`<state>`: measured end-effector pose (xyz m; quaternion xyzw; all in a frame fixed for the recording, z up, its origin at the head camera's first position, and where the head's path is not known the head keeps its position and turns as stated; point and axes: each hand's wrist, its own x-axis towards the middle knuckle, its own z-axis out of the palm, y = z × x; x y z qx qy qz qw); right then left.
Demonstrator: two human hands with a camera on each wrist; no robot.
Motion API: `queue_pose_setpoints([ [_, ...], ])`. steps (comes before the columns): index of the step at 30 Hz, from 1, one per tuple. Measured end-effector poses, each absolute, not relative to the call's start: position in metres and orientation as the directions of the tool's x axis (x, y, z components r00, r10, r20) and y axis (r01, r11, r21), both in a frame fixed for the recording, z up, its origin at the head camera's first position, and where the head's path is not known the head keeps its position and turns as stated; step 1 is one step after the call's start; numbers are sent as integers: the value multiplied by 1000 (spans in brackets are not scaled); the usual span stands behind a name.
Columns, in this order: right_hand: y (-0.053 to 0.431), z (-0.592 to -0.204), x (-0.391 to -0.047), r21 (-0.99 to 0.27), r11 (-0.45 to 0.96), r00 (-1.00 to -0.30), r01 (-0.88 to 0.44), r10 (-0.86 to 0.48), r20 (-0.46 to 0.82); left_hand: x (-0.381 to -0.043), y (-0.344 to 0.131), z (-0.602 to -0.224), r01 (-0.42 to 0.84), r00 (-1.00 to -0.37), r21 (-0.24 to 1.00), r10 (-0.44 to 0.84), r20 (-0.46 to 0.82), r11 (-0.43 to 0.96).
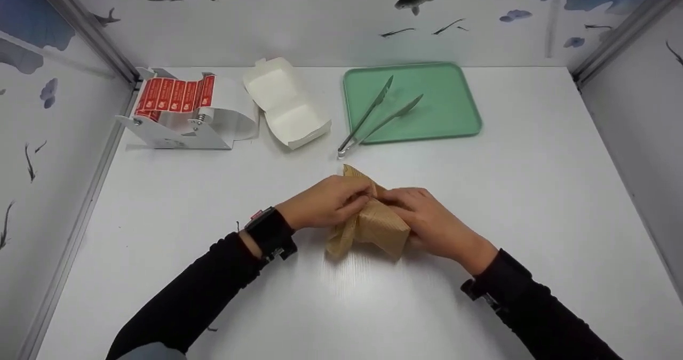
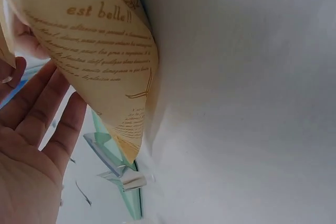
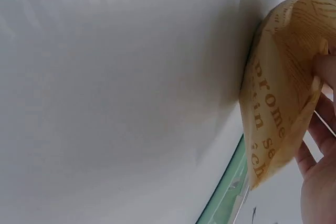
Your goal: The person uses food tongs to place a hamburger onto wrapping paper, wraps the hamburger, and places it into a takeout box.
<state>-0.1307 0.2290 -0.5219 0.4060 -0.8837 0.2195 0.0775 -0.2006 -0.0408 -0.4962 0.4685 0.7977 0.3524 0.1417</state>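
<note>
Brown printed wrapping paper (image 1: 381, 226) stands bunched and folded on the white table, between both hands. From its left side my left hand (image 1: 326, 202) pinches the paper near the top middle, fingers bent in. On the other side, my right hand (image 1: 435, 224) grips the right edge of the paper, with the thumb in front. Lines of script cover the paper (image 2: 105, 45) in the left wrist view. In the right wrist view, the paper (image 3: 278, 98) tapers to a pointed corner beside the right fingers. Whatever lies inside the paper is hidden.
Behind the paper lies a green tray (image 1: 453, 104) with metal tongs (image 1: 368, 117) resting across its left edge. An opened white takeaway box (image 1: 296, 120) stands left of it. Further left is a label dispenser (image 1: 187, 130) with a strip of red stickers (image 1: 173, 94). Panels enclose the table.
</note>
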Motion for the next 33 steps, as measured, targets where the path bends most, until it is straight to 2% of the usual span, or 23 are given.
queue_pose_setpoints([
  [4,228,-514,-124,-614,542,-790,-574,-565,239,-203,-38,-494,645,-533,691,840,101,325],
  [6,225,-510,-121,-718,519,-843,-463,-507,177,-204,-35,-493,655,-532,682,840,109,326],
  [8,220,-509,-119,-761,508,-870,-402,-472,145,-205,-33,-493,666,-528,671,841,117,325],
  [11,213,-510,-119,-772,505,-883,-386,-446,150,-206,-30,-494,677,-527,663,840,132,320],
  [17,206,-518,-119,-735,515,-879,-441,-416,236,-204,-28,-498,655,-560,681,815,147,327],
  [22,207,-525,-119,-604,547,-811,-579,-463,358,-202,-26,-501,649,-580,685,798,164,331],
  [27,208,-530,-119,-478,554,-732,-682,-520,440,-200,-26,-503,713,-527,632,828,194,305],
  [33,210,-530,-120,-390,570,-690,-723,-567,450,-193,-34,-509,817,-420,528,866,271,231],
])
